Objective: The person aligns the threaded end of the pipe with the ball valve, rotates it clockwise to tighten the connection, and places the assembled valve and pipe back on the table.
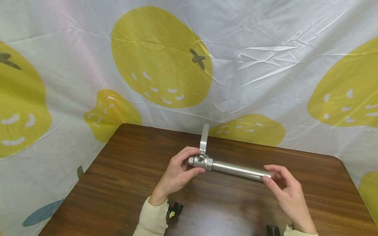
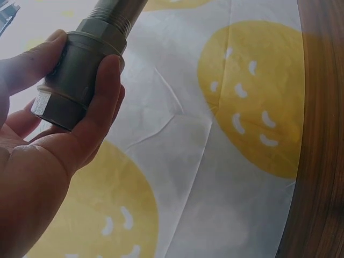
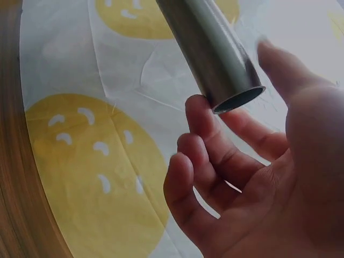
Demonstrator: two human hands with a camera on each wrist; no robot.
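My left hand (image 1: 176, 168) grips a steel ball valve (image 1: 201, 162), thumb on the near side and fingers on the far side. The valve's flat lever handle (image 1: 204, 137) points away toward the back of the table. A straight metal pipe (image 1: 239, 169) extends rightward from the valve's hex end, and the left wrist view shows threads (image 2: 119, 19) at that joint. At the pipe's other end, my right hand (image 1: 284, 188) holds lightly, thumb and fingers around it. In the right wrist view, the pipe's open rim (image 3: 239, 100) lies beside the fingertips.
Beneath both hands lies a dark wood-grain table (image 1: 124, 183) with rounded back corners. A white cloth (image 1: 254, 65) with yellow fruit prints hangs behind it and along the sides. Black wrist mounts (image 1: 177, 208) sit at the cream sleeves (image 1: 152, 216).
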